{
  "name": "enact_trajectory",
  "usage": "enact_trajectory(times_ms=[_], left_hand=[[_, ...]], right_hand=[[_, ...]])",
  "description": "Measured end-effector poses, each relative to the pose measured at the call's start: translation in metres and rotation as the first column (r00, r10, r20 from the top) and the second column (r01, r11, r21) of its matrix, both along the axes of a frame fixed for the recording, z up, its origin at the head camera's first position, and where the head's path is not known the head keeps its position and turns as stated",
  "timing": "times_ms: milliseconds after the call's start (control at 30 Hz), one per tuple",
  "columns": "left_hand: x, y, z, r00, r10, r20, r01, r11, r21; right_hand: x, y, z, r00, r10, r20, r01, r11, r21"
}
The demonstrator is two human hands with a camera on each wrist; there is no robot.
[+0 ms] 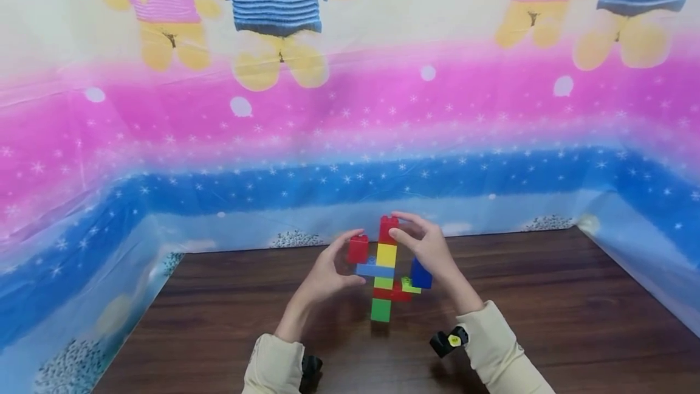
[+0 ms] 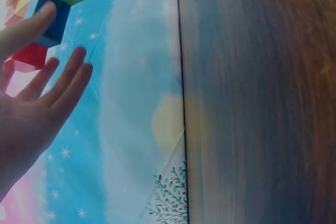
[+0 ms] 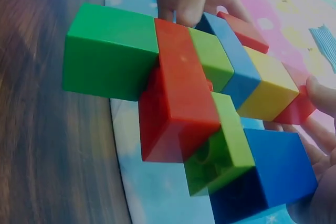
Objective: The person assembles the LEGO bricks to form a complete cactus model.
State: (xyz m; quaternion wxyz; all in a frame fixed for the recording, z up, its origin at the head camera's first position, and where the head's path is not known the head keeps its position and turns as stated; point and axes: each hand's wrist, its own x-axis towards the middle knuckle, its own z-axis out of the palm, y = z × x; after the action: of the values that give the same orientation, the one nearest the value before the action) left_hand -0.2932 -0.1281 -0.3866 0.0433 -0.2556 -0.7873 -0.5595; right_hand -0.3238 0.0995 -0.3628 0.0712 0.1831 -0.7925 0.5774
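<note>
An upright structure of toy building blocks rises over the table. From bottom up come a green block (image 1: pixel 380 311), a long red brick (image 1: pixel 395 294), a lime block (image 1: pixel 384 283), a long blue brick (image 1: pixel 374 270), a yellow block (image 1: pixel 386 255) and a red block on top (image 1: pixel 388 233). A second red block (image 1: pixel 358 250) sits on the blue arm at left; my left hand (image 1: pixel 322 272) pinches this side, finger at its top, thumb under the blue brick. My right hand (image 1: pixel 432 252) pinches the top red block. Below that hand, a dark blue block (image 1: pixel 421 274) joins a lime piece (image 1: pixel 410 285).
A dark wooden table (image 1: pixel 525 297) lies beneath. Behind and at both sides hangs a printed cloth (image 1: pixel 339 187) with bears and snowflakes. Black wrist devices (image 1: pixel 449 341) sit at the cream sleeves (image 1: pixel 494 345).
</note>
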Motion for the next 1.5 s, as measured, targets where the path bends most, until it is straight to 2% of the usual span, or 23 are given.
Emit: enact_trajectory(times_ms=[100, 333, 533, 633, 767, 933, 1033, 1100, 1233, 1367, 1500], left_hand=[[-0.001, 0.003, -0.002, 0.997, 0.015, -0.075, -0.016, 1.0, -0.013], [0.002, 0.004, -0.003, 0.99, 0.04, -0.136, -0.045, 0.998, -0.033], [0.002, 0.004, -0.002, 0.979, 0.044, -0.198, -0.055, 0.997, -0.049], [0.002, 0.004, -0.002, 0.979, 0.041, -0.2, -0.05, 0.998, -0.043], [0.002, 0.004, 0.0, 0.984, 0.024, -0.175, -0.028, 0.999, -0.02], [0.001, 0.0, -0.003, 0.988, 0.052, -0.148, -0.048, 0.998, 0.029], [0.001, -0.002, -0.006, 0.988, 0.073, -0.133, -0.069, 0.997, 0.04], [0.0, -0.002, -0.008, 0.99, 0.087, -0.109, -0.082, 0.995, 0.049], [-0.002, -0.003, -0.009, 0.987, 0.15, -0.053, -0.147, 0.987, 0.064], [-0.004, -0.007, -0.01, 0.975, 0.218, -0.031, -0.215, 0.974, 0.075], [-0.004, -0.011, -0.013, 0.972, 0.235, -0.019, -0.232, 0.969, 0.086]], right_hand=[[-0.001, 0.002, -0.001, 0.999, -0.009, 0.035, 0.009, 1.0, -0.005], [-0.003, 0.001, -0.005, 0.992, -0.026, 0.121, 0.027, 1.0, -0.002], [-0.005, 0.004, -0.007, 0.986, 0.003, 0.17, -0.006, 1.0, 0.015], [-0.004, 0.009, -0.005, 0.983, 0.03, 0.182, -0.037, 0.999, 0.037], [-0.004, 0.013, -0.004, 0.973, 0.071, 0.22, -0.077, 0.997, 0.019], [-0.003, 0.01, -0.005, 0.958, 0.146, 0.246, -0.158, 0.987, 0.029], [-0.001, 0.008, -0.01, 0.961, 0.157, 0.226, -0.173, 0.983, 0.053], [0.001, 0.008, -0.014, 0.973, 0.131, 0.189, -0.145, 0.987, 0.062], [0.007, 0.016, -0.023, 0.994, 0.089, 0.056, -0.093, 0.992, 0.079], [0.016, 0.023, -0.032, 0.986, 0.15, -0.07, -0.141, 0.983, 0.117], [0.027, 0.025, -0.043, 0.978, 0.178, -0.106, -0.157, 0.971, 0.18]])
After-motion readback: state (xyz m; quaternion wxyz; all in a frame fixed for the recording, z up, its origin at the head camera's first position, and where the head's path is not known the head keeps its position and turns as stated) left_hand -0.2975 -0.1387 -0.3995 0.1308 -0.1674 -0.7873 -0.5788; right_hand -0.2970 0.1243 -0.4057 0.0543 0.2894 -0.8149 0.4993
